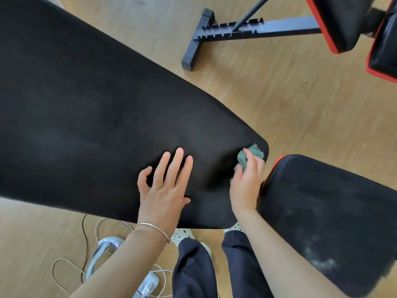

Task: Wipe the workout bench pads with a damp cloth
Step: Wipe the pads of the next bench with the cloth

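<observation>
The cloth (252, 152) is bunched in the curled right grip (247, 183) and pressed on the pad (86, 104) near its corner; the left grip (165, 188) is laid flat, fingers straight, just beside.

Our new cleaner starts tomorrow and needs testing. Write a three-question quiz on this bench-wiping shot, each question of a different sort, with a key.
1. True or false: the left hand lies with straight fingers on the long back pad.
2. Where is the green cloth? A: at the middle of the long back pad. B: at the pad's corner nearest the seat pad. C: on the floor.
3. Which hand grips the green cloth?

Key: 1 true. 2 B. 3 the right hand.
</observation>
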